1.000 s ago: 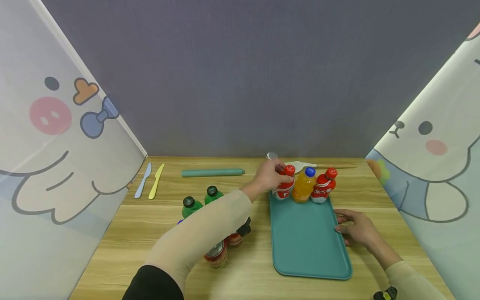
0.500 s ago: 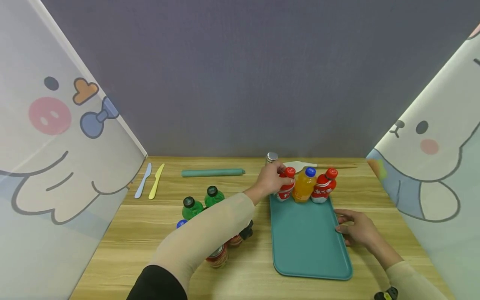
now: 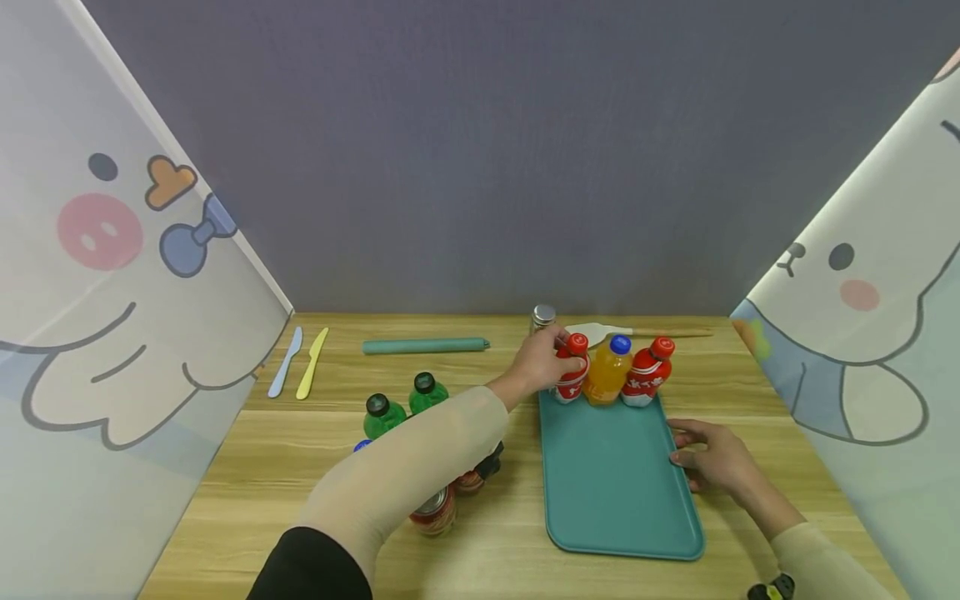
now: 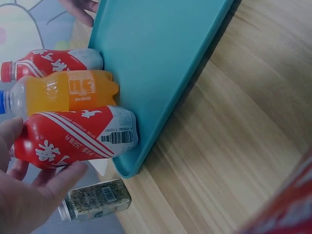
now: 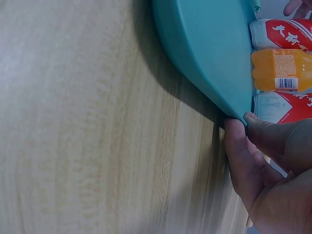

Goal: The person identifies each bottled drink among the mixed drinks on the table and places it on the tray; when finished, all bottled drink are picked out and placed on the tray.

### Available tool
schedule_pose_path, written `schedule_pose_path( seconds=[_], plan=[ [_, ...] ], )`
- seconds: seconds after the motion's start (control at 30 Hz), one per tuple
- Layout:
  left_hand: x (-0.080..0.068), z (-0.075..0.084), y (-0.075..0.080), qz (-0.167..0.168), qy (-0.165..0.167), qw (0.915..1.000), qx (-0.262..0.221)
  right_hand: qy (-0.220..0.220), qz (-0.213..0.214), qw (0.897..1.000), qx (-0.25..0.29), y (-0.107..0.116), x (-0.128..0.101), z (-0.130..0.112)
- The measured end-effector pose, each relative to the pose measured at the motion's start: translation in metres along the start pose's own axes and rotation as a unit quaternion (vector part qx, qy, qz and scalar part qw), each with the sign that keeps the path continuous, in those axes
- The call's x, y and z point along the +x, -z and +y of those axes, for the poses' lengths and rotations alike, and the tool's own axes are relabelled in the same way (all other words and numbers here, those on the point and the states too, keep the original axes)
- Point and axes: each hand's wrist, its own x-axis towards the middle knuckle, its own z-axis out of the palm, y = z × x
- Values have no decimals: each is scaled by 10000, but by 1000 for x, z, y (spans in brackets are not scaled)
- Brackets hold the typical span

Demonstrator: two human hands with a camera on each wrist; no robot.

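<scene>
My left hand (image 3: 537, 360) holds a red-capped, red-labelled drink bottle (image 3: 572, 382) at the far left corner of the teal tray (image 3: 622, 483). In the left wrist view, thumb and fingers lie about the upper part of this bottle, whose base meets the tray. Beside it stand a blue-capped orange drink bottle (image 3: 607, 377) and a second red bottle (image 3: 646, 379), all in a row along the tray's far end. My right hand (image 3: 714, 455) pinches the tray's right rim between thumb and fingers, seen closely in the right wrist view.
Green bottles (image 3: 384, 419), a blue cap and cans (image 3: 435, 515) stand left, partly hidden by my left sleeve. Behind the tray are a spice jar (image 3: 542, 319) and a white spatula (image 3: 596, 332). A teal rod (image 3: 425, 345) and two knives (image 3: 312, 363) lie farther left.
The left hand has shifted slightly with the red bottle, now a little closer to the orange one. The spice jar behind shows more. The right hand and tray have stayed put.
</scene>
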Motion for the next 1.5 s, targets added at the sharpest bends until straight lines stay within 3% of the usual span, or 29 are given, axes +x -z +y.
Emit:
schedule_pose_path(
  seconds=[0.33,0.6,0.87,1.03,1.23,1.5],
  plan=[
    [-2,6,5,-169,96,9996,207,66,5,9999,-82,0,0,1],
    [-10,11,14,-285,120,9994,-122,79,-12,9999,-68,0,0,-2],
    [-28,22,32,-395,76,9986,-337,86,-20,9998,-186,-2,0,-1],
    [-43,24,50,-495,-243,9972,-496,150,11,9996,-236,-1,-2,0],
    [-65,15,81,-578,-615,9929,-839,233,-120,9996,-106,0,-6,-1],
    [-100,1,128,-436,-942,9933,-508,173,-500,9984,205,6,-6,5]
  ],
)
